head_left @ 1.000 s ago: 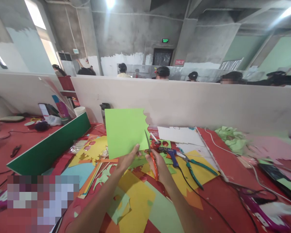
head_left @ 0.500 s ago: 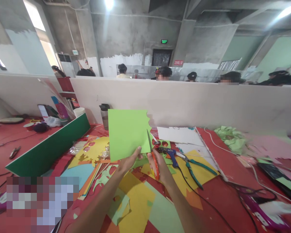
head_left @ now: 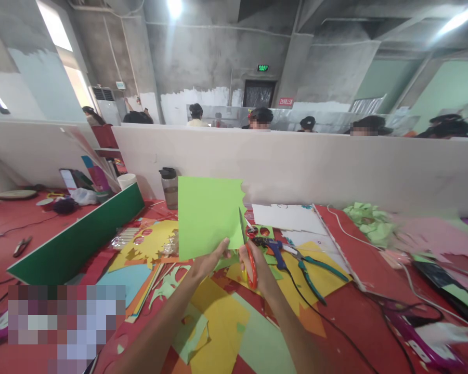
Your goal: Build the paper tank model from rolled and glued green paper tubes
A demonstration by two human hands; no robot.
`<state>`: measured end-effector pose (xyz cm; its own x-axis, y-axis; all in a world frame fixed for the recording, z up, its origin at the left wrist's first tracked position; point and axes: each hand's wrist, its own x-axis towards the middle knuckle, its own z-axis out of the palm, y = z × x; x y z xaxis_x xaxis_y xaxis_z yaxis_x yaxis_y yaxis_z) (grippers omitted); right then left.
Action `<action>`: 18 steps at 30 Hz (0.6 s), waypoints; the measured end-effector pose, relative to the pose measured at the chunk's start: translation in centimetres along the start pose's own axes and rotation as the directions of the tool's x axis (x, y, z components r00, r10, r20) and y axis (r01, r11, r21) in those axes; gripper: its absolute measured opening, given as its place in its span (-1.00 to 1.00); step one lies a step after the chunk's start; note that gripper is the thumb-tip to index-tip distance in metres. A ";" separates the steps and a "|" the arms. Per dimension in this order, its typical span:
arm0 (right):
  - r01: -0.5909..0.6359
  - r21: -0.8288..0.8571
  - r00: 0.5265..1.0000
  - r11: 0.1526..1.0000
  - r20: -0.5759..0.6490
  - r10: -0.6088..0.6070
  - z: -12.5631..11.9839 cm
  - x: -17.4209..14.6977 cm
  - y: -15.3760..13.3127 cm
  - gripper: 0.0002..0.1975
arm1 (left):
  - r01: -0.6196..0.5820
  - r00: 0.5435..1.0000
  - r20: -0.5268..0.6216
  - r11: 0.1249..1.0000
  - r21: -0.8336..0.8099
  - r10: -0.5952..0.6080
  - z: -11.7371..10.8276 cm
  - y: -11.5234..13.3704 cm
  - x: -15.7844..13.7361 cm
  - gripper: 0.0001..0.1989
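My left hand point(head_left: 214, 258) pinches the lower edge of a bright green sheet of paper point(head_left: 206, 215), thumb on the near face. The sheet stands upright above the table, and its right edge has a scalloped cut near the top. In my right hand point(head_left: 257, 262) is a pair of scissors point(head_left: 251, 267) with orange handles, my fingers closed round the loops. The blades point up along the right side of the sheet, one in front of the paper. Beyond my right hand lie a blue glue gun point(head_left: 276, 252) and teal-handled pliers point(head_left: 311, 278).
Yellow sheets point(head_left: 214, 322) and green scraps cover the red table point(head_left: 351, 332). A green board point(head_left: 81, 236) stands at the left, with a dark-lidded bottle point(head_left: 169, 189) behind. A white partition point(head_left: 315, 166) runs across the back. Crumpled green paper point(head_left: 368, 223) lies right.
The green sheet has shifted slightly right, showing more of the bottle. The scissors remain at its right edge, and both hands keep their hold.
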<state>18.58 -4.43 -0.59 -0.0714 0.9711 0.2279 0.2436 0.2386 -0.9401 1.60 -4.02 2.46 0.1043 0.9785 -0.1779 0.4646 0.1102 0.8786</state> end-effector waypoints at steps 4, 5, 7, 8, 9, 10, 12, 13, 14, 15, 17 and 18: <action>-0.011 0.002 1.000 1.000 0.026 0.011 -0.2 0.0 -0.6 -0.53 | 0.050 0.999 -0.002 0.999 0.008 -0.050 0.0 0.0 0.0 -0.36; -0.017 0.007 1.000 1.000 0.023 0.016 -0.2 0.0 -0.8 -0.54 | 0.051 0.999 -0.004 0.999 0.004 -0.051 0.0 0.1 0.0 -0.35; -0.029 0.017 0.999 0.999 0.016 0.029 -0.2 0.0 -1.0 -0.55 | 0.036 0.999 -0.005 0.999 -0.009 -0.036 0.0 0.2 -0.1 -0.35; -0.033 0.022 0.999 0.999 0.012 0.033 -0.2 0.0 -0.9 -0.55 | 0.028 1.000 -0.001 0.999 -0.015 -0.028 0.0 0.3 -0.1 -0.35; -0.037 0.025 0.999 0.999 0.010 0.037 -0.1 0.0 -0.8 -0.55 | 0.027 1.000 0.003 0.999 -0.018 -0.027 0.0 0.3 -0.1 -0.35; -0.043 0.028 0.999 0.999 0.008 0.042 0.0 0.0 -0.6 -0.54 | 0.031 0.999 0.006 0.999 -0.017 -0.031 0.0 0.4 -0.2 -0.35; -0.053 0.027 0.999 0.998 0.001 0.053 0.2 0.1 0.0 -0.53 | 0.055 0.998 0.006 0.998 -0.008 -0.055 0.0 0.5 -0.2 -0.34; -0.057 0.025 0.998 0.998 -0.003 0.057 0.2 0.1 0.3 -0.52 | 0.068 0.998 0.003 0.998 0.001 -0.068 0.0 0.5 -0.3 -0.34; -0.062 0.025 0.998 0.998 -0.005 0.062 0.3 0.1 0.5 -0.51 | 0.077 0.997 0.005 0.997 0.013 -0.077 0.0 0.5 -0.3 -0.33; -0.064 0.025 0.998 0.998 -0.006 0.064 0.3 0.2 0.7 -0.50 | 0.085 0.996 0.011 0.996 0.027 -0.085 0.0 0.5 -0.3 -0.32; -0.058 0.011 0.998 0.998 -0.019 0.058 0.2 0.2 0.9 -0.49 | 0.097 0.995 0.014 0.992 0.077 -0.098 0.0 0.5 -0.4 -0.30; -0.055 -0.002 0.998 0.998 -0.025 0.055 0.2 0.2 0.9 -0.48 | 0.093 0.996 0.000 0.989 0.113 -0.093 0.0 0.5 -0.5 -0.30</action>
<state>18.61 -4.08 -1.41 -0.0335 0.9827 0.1821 0.2494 0.1846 -0.9506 1.80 -4.49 2.94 0.0609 0.9639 -0.2592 0.5688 0.1798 0.8026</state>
